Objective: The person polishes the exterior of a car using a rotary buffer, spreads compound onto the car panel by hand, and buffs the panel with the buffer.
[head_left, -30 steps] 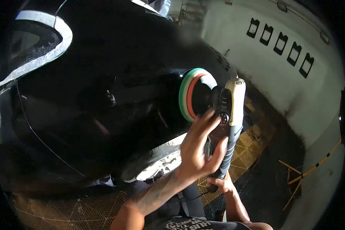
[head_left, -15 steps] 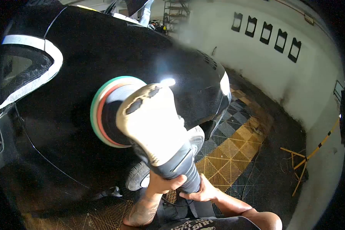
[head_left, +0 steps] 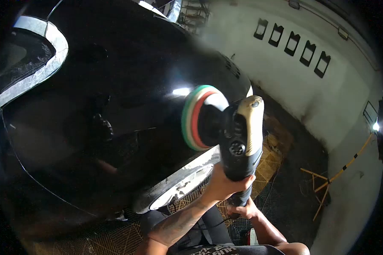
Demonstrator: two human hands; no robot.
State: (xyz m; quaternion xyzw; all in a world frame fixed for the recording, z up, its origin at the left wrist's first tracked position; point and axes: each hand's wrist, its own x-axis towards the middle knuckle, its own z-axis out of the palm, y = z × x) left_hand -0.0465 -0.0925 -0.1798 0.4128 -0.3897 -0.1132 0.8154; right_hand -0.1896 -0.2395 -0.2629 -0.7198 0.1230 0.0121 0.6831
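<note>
Both hands grip a car polisher (head_left: 237, 140) with a black body and a worn cream cover. Its round pad (head_left: 194, 119), edged in green, white and red, faces the glossy black car panel (head_left: 127, 93); whether it touches the paint I cannot tell. My left hand (head_left: 230, 185) is wrapped around the body below the head. Lower down, my right hand (head_left: 245, 209) closes around the end of the handle. Behind my left forearm is the car's wheel (head_left: 181, 187), partly hidden.
White masking tape (head_left: 58, 44) edges the car window at left. A yellow stand (head_left: 344, 173) with a lit lamp (head_left: 375, 126) stands at right by the pale wall (head_left: 238, 38). Several black frames (head_left: 292, 43) hang there. Grid tiles (head_left: 110, 236) cover the floor.
The polisher has moved right along the panel and turned, so its side shows now. Both hands have moved right with it, still gripping. The view has shifted slightly.
</note>
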